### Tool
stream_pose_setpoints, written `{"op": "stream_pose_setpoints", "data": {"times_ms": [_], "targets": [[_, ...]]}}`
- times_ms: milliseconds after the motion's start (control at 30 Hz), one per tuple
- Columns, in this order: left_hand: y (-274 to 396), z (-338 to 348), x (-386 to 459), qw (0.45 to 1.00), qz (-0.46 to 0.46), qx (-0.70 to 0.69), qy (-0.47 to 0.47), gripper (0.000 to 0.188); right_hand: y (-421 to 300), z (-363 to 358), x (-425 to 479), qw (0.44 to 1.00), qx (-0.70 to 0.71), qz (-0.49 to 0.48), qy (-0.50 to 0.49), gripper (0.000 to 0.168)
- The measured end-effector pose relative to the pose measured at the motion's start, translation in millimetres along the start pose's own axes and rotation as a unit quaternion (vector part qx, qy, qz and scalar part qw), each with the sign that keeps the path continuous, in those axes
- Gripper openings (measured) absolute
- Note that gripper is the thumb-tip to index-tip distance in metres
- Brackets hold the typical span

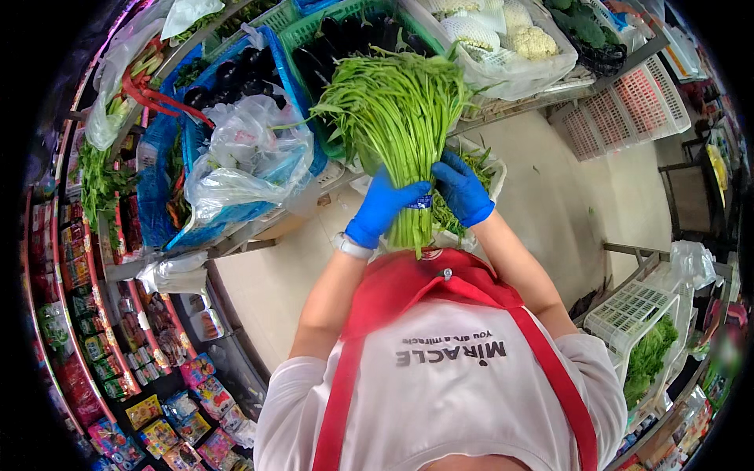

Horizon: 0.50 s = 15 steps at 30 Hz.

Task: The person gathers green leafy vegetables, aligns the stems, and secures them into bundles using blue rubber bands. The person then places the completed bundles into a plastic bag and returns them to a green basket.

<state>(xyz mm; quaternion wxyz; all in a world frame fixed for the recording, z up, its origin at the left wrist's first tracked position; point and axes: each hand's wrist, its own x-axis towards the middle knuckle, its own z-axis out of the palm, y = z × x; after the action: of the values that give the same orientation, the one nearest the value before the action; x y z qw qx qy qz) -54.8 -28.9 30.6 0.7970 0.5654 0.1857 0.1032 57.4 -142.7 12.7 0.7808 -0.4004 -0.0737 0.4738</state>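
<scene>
A large bunch of long-stemmed leafy greens (406, 123), which looks like water spinach, is held upright before my chest. My left hand (383, 206), in a blue glove, wraps around the lower stems from the left, its thumb across the front. A blue printed band (420, 202) circles the stems beside that thumb. On the opposite side, my right hand (463, 187), also gloved in blue, has its bent fingers against the stems; some fingertips are hidden. Beneath the right hand, a white bag (499, 176) on the floor contains more loose greens (476, 165).
Eggplants fill a green crate (287, 38) and a blue-lined crate (274, 44) ahead. Clear plastic bags (253, 147) lie on the latter. Cauliflower (533, 42) sits at front right. White baskets (624, 112) and a lettuce crate (633, 306) stand right; packaged snacks (159, 435) line left shelves.
</scene>
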Motion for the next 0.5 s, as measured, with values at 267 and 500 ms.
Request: {"op": "stream_pose_setpoints", "data": {"times_ms": [267,500], "targets": [[-31.4,-4.1,5.3,0.989,-0.04,-0.133,0.046,0.044,5.8,-2.7,15.7,0.985,-0.091,0.079,0.124,0.036],[-34.7,-4.8,-6.8,0.98,-0.043,-0.182,0.066,0.05,16.4,-20.5,7.4,0.991,0.006,0.088,0.099,0.032]]}}
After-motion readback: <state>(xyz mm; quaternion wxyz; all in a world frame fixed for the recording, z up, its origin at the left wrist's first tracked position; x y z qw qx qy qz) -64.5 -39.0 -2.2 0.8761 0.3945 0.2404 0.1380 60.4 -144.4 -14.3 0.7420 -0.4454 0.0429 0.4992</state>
